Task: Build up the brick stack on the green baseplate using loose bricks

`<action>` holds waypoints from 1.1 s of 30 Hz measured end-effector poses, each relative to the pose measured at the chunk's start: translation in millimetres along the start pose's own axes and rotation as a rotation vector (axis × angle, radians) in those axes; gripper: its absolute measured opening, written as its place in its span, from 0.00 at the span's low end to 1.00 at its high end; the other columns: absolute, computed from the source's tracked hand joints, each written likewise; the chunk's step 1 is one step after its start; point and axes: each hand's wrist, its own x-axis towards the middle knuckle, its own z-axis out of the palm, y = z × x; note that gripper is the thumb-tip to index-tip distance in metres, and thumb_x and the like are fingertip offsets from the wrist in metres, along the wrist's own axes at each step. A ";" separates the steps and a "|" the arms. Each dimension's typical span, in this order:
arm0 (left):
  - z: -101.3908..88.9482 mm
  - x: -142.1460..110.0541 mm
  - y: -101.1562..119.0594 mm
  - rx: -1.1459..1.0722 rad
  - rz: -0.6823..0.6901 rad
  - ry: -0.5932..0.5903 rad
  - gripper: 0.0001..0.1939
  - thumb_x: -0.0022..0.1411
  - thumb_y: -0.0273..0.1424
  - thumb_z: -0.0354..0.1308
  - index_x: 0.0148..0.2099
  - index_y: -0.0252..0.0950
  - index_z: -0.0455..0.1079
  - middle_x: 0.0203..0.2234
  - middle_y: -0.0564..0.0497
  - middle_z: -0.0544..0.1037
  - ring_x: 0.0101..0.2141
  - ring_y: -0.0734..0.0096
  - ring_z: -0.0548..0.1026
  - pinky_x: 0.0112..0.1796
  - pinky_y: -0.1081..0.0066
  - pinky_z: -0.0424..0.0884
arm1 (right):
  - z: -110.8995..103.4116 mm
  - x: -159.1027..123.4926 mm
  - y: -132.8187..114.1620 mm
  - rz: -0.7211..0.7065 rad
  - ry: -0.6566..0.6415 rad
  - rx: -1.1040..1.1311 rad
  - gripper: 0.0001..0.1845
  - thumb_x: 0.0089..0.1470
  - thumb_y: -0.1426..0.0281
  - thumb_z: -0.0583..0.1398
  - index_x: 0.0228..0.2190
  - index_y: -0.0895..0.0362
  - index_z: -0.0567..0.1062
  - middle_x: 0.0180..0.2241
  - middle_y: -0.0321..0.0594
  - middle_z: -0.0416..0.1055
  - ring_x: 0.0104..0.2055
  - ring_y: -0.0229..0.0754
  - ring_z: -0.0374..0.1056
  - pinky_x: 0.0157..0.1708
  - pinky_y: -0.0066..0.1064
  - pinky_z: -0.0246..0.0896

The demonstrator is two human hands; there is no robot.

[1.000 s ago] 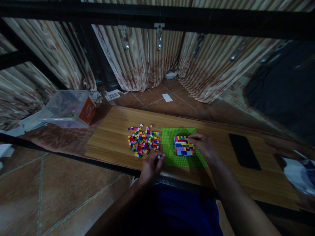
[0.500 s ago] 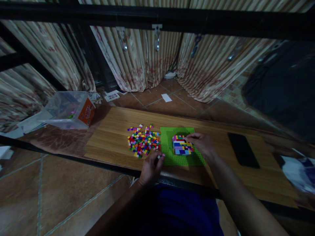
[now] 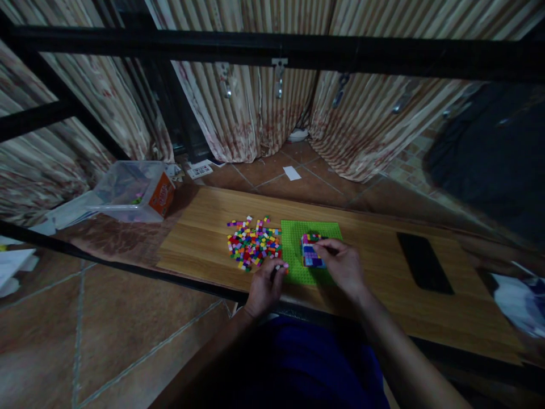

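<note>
1. Toy building bricks (image 3: 254, 244) in many colours lie loose in a spread-out pile on the wooden desk (image 3: 193, 230), at the left of the baseplate. This is the part not yet joined, and there are a great many of them.
2. Left hand (image 3: 264, 288) rests at the pile's lower right, by the baseplate's left edge. Its grip is closed: thumb and finger pinch what look like small pale bricks (image 3: 279, 267), one of them pinkish. These are unattached too.
3. Green studded baseplate (image 3: 291, 232) lies flat on the desk, with plenty of bare studs showing around the work.
4. Brick structure (image 3: 310, 254) stands on the baseplate, near its middle. This is the done portion: multicoloured bricks joined in a compact block, so I would judge the building well under way. Fingers hide its right side.
5. Right hand (image 3: 346, 268) reaches over that hidden side, its fingertips at the structure. Whether its grip pinches a brick or merely touches one, I can't make out.
6. Black phone-like slab (image 3: 424, 263) lies well apart on the desk, untouched.
</note>
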 end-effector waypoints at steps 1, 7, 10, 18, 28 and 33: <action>-0.1 -0.1 -0.6 0.000 0.006 -0.003 0.07 0.66 0.32 0.51 0.43 0.37 0.69 0.35 0.49 0.73 0.35 0.70 0.73 0.38 0.71 0.68 | 4.9 -8.4 -5.6 -0.061 -0.050 -0.005 0.13 0.53 0.60 0.59 0.31 0.54 0.79 0.33 0.40 0.78 0.34 0.42 0.72 0.36 0.33 0.64; -0.1 -1.6 -5.0 0.000 0.039 -0.014 0.08 0.66 0.30 0.51 0.46 0.37 0.68 0.37 0.48 0.74 0.39 0.68 0.74 0.42 0.68 0.69 | 28.8 -36.2 -29.0 -0.299 -0.203 -0.285 0.11 0.59 0.65 0.57 0.37 0.53 0.78 0.36 0.41 0.77 0.40 0.44 0.71 0.43 0.36 0.63; 0.2 -3.5 -6.4 0.002 0.048 -0.018 0.09 0.66 0.30 0.51 0.48 0.38 0.67 0.38 0.48 0.74 0.40 0.68 0.74 0.43 0.68 0.70 | 34.8 -36.5 -30.7 -0.330 -0.228 -0.379 0.10 0.60 0.66 0.57 0.38 0.54 0.78 0.36 0.41 0.76 0.40 0.45 0.70 0.44 0.37 0.61; 3.2 -6.3 -8.0 0.012 0.027 0.043 0.12 0.65 0.30 0.53 0.50 0.38 0.66 0.42 0.48 0.74 0.40 0.69 0.74 0.42 0.70 0.71 | 40.8 -38.9 -34.9 -0.335 -0.237 -0.485 0.11 0.61 0.70 0.55 0.32 0.53 0.78 0.34 0.40 0.76 0.38 0.45 0.68 0.43 0.37 0.57; 4.5 -4.9 -7.2 -0.071 -0.071 0.066 0.13 0.64 0.33 0.54 0.50 0.37 0.67 0.36 0.50 0.75 0.32 0.73 0.73 0.35 0.73 0.71 | 43.0 -43.1 -34.7 -0.318 -0.138 -0.360 0.13 0.61 0.67 0.54 0.29 0.52 0.77 0.31 0.40 0.75 0.37 0.45 0.69 0.41 0.37 0.60; 3.5 -5.7 -6.1 -0.081 -0.060 0.055 0.13 0.66 0.33 0.52 0.52 0.37 0.66 0.41 0.47 0.75 0.37 0.70 0.75 0.40 0.70 0.71 | 17.6 -34.7 -33.6 -0.148 -0.083 -0.103 0.12 0.59 0.62 0.56 0.34 0.52 0.78 0.37 0.40 0.78 0.39 0.44 0.72 0.41 0.35 0.64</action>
